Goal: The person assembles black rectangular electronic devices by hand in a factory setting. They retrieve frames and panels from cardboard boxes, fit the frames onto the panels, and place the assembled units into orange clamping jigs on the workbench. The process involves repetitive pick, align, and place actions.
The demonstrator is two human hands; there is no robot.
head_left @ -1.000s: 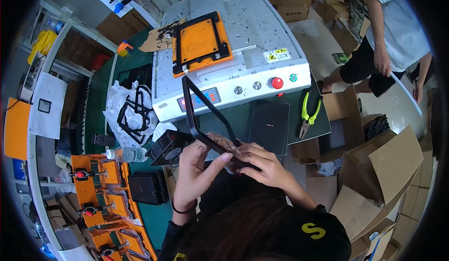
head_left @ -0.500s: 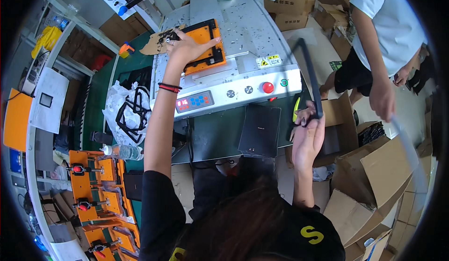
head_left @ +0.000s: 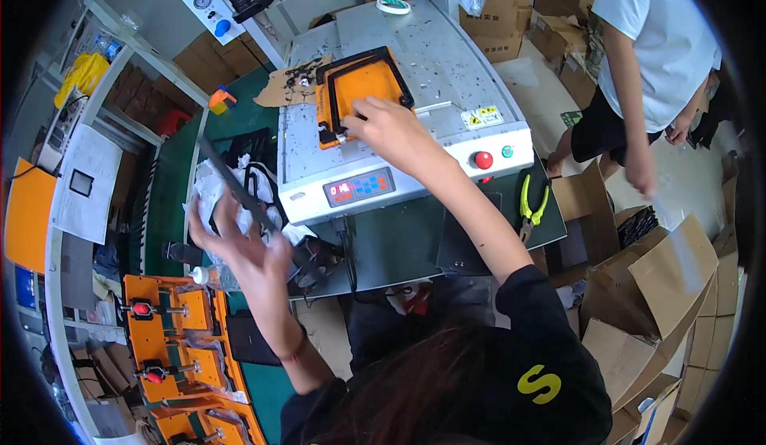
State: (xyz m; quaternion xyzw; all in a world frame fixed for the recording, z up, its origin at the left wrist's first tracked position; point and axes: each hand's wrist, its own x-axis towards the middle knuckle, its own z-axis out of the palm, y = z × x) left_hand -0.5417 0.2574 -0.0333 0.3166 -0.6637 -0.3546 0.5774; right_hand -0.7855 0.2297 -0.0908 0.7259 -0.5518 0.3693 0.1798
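At the left, above the white plastic bags, my blurred left hand [head_left: 251,265] has a long black strip-like piece [head_left: 231,180] between thumb and fingers. Blur hides its full shape. My right hand [head_left: 391,132] reaches over the white machine to the orange fixture [head_left: 371,86]. Its fingers are bent together at the near left corner of a thin black rectangular frame [head_left: 395,64], which lies slightly askew on the fixture. The fingertips are partly hidden, but they seem to pinch the frame there.
The white machine [head_left: 431,172] has a display, buttons and a red knob. Brown card [head_left: 279,86] with black scraps lies beside the fixture. Yellow-green pliers [head_left: 533,206] and dark panels are at the near right. Orange clamp fixtures [head_left: 152,341] stand lower left; a co-worker [head_left: 654,46] stands right.
My left hand has left the fixture and swung to the near left with the black piece. My right hand has come from the right to the fixture, where a black frame now lies askew.
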